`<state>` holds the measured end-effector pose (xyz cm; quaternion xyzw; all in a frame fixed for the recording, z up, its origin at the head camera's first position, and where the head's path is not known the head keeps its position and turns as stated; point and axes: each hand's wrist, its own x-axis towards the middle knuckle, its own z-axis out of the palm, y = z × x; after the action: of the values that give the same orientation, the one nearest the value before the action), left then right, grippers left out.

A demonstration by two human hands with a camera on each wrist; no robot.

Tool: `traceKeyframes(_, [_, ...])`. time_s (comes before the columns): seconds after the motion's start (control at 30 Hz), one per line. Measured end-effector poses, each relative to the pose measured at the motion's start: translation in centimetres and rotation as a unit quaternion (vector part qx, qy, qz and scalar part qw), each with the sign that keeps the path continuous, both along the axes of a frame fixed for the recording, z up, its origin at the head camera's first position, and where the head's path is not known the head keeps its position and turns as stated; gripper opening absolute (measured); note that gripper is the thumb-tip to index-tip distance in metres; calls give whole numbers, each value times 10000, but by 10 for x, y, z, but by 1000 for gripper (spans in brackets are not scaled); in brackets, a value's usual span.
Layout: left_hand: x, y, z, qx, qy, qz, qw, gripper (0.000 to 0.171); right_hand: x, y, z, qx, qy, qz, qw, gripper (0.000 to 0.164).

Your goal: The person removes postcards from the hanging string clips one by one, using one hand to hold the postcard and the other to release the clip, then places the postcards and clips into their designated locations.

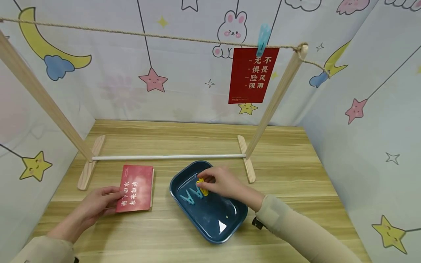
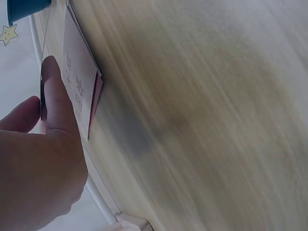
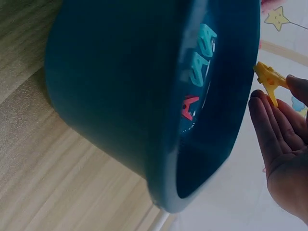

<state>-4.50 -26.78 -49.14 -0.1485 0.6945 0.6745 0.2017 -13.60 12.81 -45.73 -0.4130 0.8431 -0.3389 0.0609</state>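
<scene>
My left hand (image 1: 95,204) pinches the left edge of a red card (image 1: 139,182) with white characters. In the left wrist view that card appears nearly edge-on between thumb and finger, above other cards (image 2: 79,72) lying on the table. My right hand (image 1: 225,182) pinches a yellow clothespin (image 1: 203,187) between thumb and fingertips, over a dark blue basin (image 1: 217,215). Inside the basin are two light blue clothespins (image 3: 199,70) and a red clothespin (image 3: 189,108); the red one is hidden in the head view.
A rope (image 1: 131,33) spans two wooden posts (image 1: 277,98). From its right part hangs a red card (image 1: 251,93), held by a blue clothespin (image 1: 263,40). A white rod (image 1: 171,157) joins the stand's feet behind the basin. Patterned cloth (image 1: 194,98) encloses the table's back and sides.
</scene>
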Motion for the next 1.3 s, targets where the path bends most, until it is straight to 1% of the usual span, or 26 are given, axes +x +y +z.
traceKeyframes(0.13, [0,-2,-3,-64,-27,-30,10000,34,1,-2,-4,417,342,81,9985,25])
traceKeyframes(0.23, [0,-2,-6,-115,-73,-65,9999,35,3,-4,-7,729,456,242,9960,26])
traceKeyframes(0.43, [1,-2,-12,-450,-167,-131,9988,36,7,-9,-14,1334,408,524,9888,26])
traceKeyframes(0.57, [0,0,-14,-547,-218,-53,9983,38,11,-14,-18,1636,534,640,9830,26])
traceKeyframes(0.73, [-1,3,-15,-764,-186,-11,9969,39,12,-20,-22,1731,660,737,9799,25])
traceKeyframes(0.83, [-2,4,-16,-925,-125,-1,9956,42,13,-22,-23,1853,597,743,9780,23])
traceKeyframes(0.97, [-2,3,-17,-1080,-50,24,9941,47,16,-25,-24,2177,434,769,9720,23])
traceKeyframes(1.1, [-1,3,-16,-1207,-71,41,9927,48,19,-28,-25,2363,385,768,9679,22])
traceKeyframes(1.23, [-1,1,-13,-1241,-128,-23,9922,51,21,-30,-24,2460,511,789,9647,23])
traceKeyframes(1.3, [0,1,-11,-1274,-155,-39,9917,52,23,-31,-23,2494,653,799,9629,24])
